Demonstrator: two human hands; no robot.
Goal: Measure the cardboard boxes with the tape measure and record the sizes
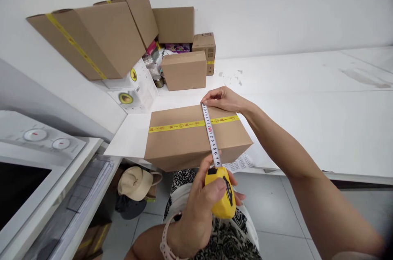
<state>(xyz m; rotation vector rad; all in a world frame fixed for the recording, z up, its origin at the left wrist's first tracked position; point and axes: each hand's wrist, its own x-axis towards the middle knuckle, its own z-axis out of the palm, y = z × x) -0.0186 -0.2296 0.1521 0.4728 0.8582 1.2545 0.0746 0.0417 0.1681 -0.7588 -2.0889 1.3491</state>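
A sealed cardboard box (181, 145) with a yellow tape strip across its top lies at the near edge of a white table (307, 120). My left hand (196, 206) is closed around a yellow tape measure case (222, 194) just in front of the box. Its white blade (210, 135) runs over the box top from front to back. My right hand (222, 99) pinches the blade's end at the box's far edge.
Several cardboard boxes (184, 69), some large and leaning on the wall (101, 39), stand at the table's back left with white packaging (135, 88). A white machine (39, 157) is at my left. A cap (135, 182) lies on the tiled floor below.
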